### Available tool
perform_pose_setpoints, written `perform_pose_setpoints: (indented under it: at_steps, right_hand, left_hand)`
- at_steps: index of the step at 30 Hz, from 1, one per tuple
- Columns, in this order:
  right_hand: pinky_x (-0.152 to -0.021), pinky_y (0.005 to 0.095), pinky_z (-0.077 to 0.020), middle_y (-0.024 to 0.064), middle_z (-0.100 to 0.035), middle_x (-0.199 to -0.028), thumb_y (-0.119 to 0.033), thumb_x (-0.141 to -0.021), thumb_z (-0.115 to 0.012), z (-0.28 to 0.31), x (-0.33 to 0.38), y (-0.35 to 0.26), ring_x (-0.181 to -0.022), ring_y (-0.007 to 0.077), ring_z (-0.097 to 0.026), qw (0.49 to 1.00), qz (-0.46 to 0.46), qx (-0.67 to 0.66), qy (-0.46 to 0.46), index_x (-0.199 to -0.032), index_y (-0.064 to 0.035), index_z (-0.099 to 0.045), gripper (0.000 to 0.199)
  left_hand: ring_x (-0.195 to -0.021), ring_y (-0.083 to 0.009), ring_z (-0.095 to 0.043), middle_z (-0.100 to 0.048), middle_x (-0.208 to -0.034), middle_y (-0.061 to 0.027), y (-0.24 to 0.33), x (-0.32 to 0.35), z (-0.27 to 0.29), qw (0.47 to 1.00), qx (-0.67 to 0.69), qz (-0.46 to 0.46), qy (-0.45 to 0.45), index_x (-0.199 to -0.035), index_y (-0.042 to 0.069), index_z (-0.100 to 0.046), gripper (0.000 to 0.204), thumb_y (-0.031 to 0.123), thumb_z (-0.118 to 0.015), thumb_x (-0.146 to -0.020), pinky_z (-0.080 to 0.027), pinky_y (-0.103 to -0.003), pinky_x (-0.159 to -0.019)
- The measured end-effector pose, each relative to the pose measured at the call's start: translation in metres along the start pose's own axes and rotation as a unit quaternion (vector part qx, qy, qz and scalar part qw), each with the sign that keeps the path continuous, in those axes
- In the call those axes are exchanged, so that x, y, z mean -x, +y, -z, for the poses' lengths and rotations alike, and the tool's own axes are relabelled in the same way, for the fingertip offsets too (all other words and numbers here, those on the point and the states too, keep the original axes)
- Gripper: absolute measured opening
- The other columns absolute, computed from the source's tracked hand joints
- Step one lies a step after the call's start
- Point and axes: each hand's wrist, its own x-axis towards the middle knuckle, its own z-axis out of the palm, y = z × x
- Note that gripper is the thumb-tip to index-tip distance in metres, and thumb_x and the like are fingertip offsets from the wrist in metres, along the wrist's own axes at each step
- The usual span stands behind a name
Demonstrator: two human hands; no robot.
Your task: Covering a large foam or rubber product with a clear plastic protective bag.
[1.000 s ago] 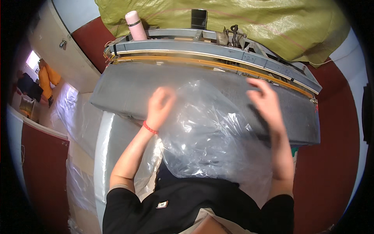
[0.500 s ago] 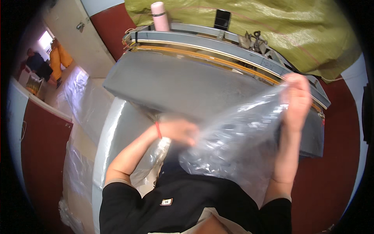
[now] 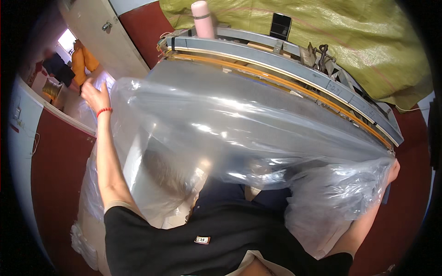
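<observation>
A clear plastic sheet (image 3: 239,110) spreads across the front of a long grey padded-looking slab (image 3: 184,71), its right part bunched into folds. At the far right, my right hand (image 3: 393,170) is closed on the gathered edge of the sheet, its fingers partly hidden by the film. My left hand (image 3: 95,96), with a red bracelet at the wrist, is raised at the left beside the sheet's far left corner. Its thumb stands apart from the fingers, and no film shows between them. Through the sheet, a silvery-grey wrapped piece (image 3: 138,161) shows at the lower left.
Behind the slab runs a grey metal frame (image 3: 276,60) with an orange strip. On it are a pink bottle (image 3: 202,20), a phone (image 3: 280,26) and metal clamps (image 3: 320,55). A yellow-green tarp (image 3: 350,46) hangs behind. Two people (image 3: 60,69) are beyond the door (image 3: 103,41).
My left hand has swung from the middle to the far left, and my right hand has moved right and nearer. The bunched plastic sheet is now spread wide over the slab.
</observation>
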Motion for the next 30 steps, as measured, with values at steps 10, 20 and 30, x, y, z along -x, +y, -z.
perform_pose_setpoints:
  at_steps: [10,20,30]
  right_hand:
    - [-0.074,0.0454,-0.0414,0.0192,-0.059,-0.091,-0.041,-0.077,-0.044,0.076,0.018,0.042,-0.088,0.0404,-0.054,0.825,-0.02,0.562,0.057,-0.092,-0.0055,-0.054,0.039]
    - [-0.073,0.0442,-0.0423,0.021,-0.06,-0.087,-0.04,-0.079,-0.046,0.058,0.031,0.014,-0.084,0.0396,-0.055,0.828,-0.016,0.56,0.019,-0.093,-0.0033,-0.055,0.041]
    - [-0.071,0.0421,-0.0434,0.0149,-0.061,-0.088,-0.04,-0.08,-0.052,0.057,0.028,0.021,-0.085,0.0358,-0.057,0.857,0.017,0.516,-0.005,-0.087,-0.01,-0.06,0.032]
  left_hand:
    - [-0.129,-0.0284,-0.02,-0.026,-0.137,-0.0167,0.089,0.117,-0.116,0.841,0.246,-0.075,-0.477,-0.134,0.005,-0.024,0.071,0.038,-0.055,-0.079,-0.017,-0.038,-0.104]
    - [-0.12,-0.0313,-0.036,-0.04,-0.128,-0.0176,0.06,0.097,-0.191,0.955,0.222,-0.001,-0.198,-0.123,0.007,-0.043,0.051,0.033,-0.056,-0.08,-0.03,-0.037,-0.098]
    - [-0.092,-0.0145,-0.054,-0.059,-0.101,-0.0099,0.307,0.116,0.111,0.413,0.669,0.044,-0.617,-0.11,0.003,-0.053,0.03,0.021,-0.052,-0.086,-0.04,-0.027,-0.081]
